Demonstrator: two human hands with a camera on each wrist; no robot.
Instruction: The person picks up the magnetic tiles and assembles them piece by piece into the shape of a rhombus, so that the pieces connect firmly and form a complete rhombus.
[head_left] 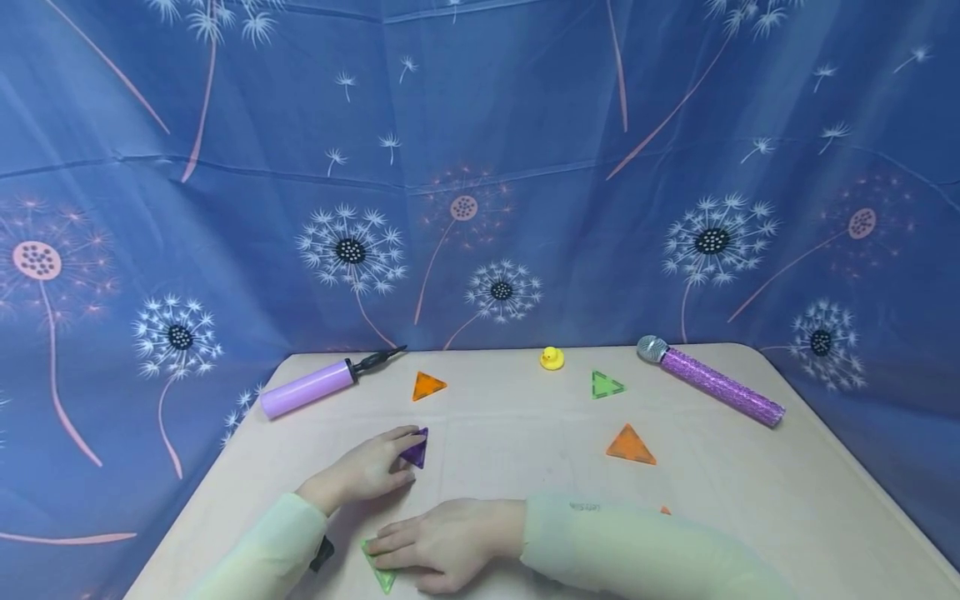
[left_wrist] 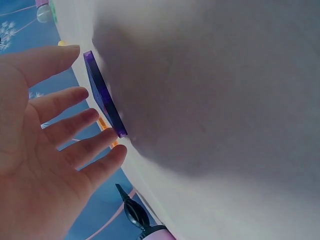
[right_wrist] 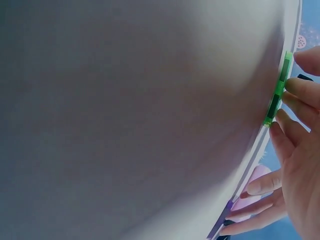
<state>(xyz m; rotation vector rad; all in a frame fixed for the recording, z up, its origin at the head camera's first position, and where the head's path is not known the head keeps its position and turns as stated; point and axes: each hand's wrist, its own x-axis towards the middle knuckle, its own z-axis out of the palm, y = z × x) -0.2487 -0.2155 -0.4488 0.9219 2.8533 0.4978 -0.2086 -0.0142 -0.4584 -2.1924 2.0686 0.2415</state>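
My left hand (head_left: pixel 366 468) lies over a purple triangular tile (head_left: pixel 418 452) on the left part of the table. Its fingers are loosely extended at the tile; in the left wrist view the purple tile (left_wrist: pixel 106 97) lies flat by the fingertips, not enclosed by them. Closer to the front, my right hand (head_left: pixel 459 540) reaches across with its fingertips on a light green triangular tile (head_left: pixel 386 578). The fingers partly cover that tile from above. Seen from the right wrist, the green tile (right_wrist: pixel 278 90) meets the fingertips, which are extended rather than curled.
Orange tiles (head_left: pixel 429 386) (head_left: pixel 631 447) and another green tile (head_left: pixel 606 385) lie farther back. A purple hand pump (head_left: pixel 309 390) is at back left, a yellow rubber duck (head_left: pixel 552 358) at the rear, and a glittery purple toy microphone (head_left: pixel 712 382) at back right.
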